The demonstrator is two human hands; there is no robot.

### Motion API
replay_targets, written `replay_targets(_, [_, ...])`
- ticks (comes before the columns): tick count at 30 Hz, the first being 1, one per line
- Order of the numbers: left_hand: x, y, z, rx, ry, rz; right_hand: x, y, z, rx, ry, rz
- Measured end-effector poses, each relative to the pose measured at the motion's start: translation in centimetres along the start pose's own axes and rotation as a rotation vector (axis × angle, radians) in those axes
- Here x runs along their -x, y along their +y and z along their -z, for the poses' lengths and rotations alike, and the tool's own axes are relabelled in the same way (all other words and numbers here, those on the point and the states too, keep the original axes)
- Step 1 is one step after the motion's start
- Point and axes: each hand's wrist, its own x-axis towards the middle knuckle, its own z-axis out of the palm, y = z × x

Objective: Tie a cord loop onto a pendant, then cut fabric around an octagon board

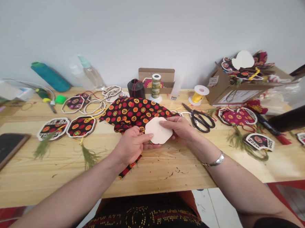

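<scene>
Between both hands is a cream-coloured flat piece with scalloped edges point(158, 131), its plain face toward me. My left hand point(132, 142) pinches its lower left edge, thumb on top. My right hand point(179, 127) grips the upper right edge, thumb also on the face. Black fabric with red and yellow flower dots point(132, 109) lies behind the piece and partly under my left hand; a narrow strip of it point(130, 167) hangs below that hand. How the fabric meets the back of the piece is hidden. Black-handled scissors point(202, 120) lie open right of my right hand.
Finished-looking tasselled ornaments point(80, 127) lie on the left, others point(259, 143) on the right. Thread spools point(156, 86), a yellow cord reel point(198, 95) and a spray bottle point(91, 72) stand along the wall. A full cardboard box point(247, 92) is back right; a phone point(2, 156) lies front left.
</scene>
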Motion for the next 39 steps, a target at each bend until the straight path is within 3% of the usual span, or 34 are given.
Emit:
replay_targets(17, [-0.2,0.3,0.6,-0.063,0.04,-0.017,0.2,-0.9,0.7,0.068,-0.024,0.073])
replay_targets(23, [-0.2,0.4,0.2,0.116,0.09,-0.106,0.3,-0.7,0.4,0.064,0.02,0.075])
replay_targets(29, [-0.1,1.4,-0.4,0.258,0.08,0.055,0.1,-0.5,0.4,0.094,0.016,0.077])
replay_targets(39, [-0.4,1.5,0.0,0.388,0.004,0.149,0.1,-0.5,0.4,0.105,0.048,0.068])
